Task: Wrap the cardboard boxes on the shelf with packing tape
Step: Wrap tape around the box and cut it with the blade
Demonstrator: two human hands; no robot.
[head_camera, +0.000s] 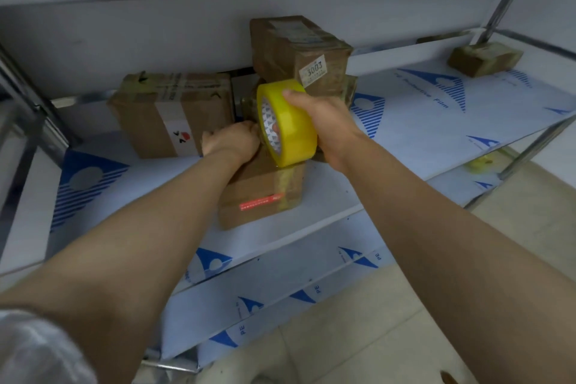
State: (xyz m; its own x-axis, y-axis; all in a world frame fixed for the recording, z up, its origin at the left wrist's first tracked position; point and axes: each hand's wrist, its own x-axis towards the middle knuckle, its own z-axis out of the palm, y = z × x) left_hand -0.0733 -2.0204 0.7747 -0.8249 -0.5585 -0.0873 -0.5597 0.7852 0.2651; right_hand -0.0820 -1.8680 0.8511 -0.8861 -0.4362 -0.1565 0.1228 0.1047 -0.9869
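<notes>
A small cardboard box (260, 196) with a red label stands on the shelf (327, 206) near its front edge. My left hand (232, 139) grips the top of this box, fingers curled over its far edge. My right hand (324, 125) holds a yellow roll of packing tape (288, 123) just above the box, thumb on the outside and fingers through the core. A strip of tape runs from the roll down the box's front right side.
A larger box (174, 112) lies behind to the left. A box marked 3003 (299, 53) is stacked at the back. A small box (484, 59) sits far right. Another yellow tape roll (481, 162) lies on the lower shelf. Steel posts frame the rack.
</notes>
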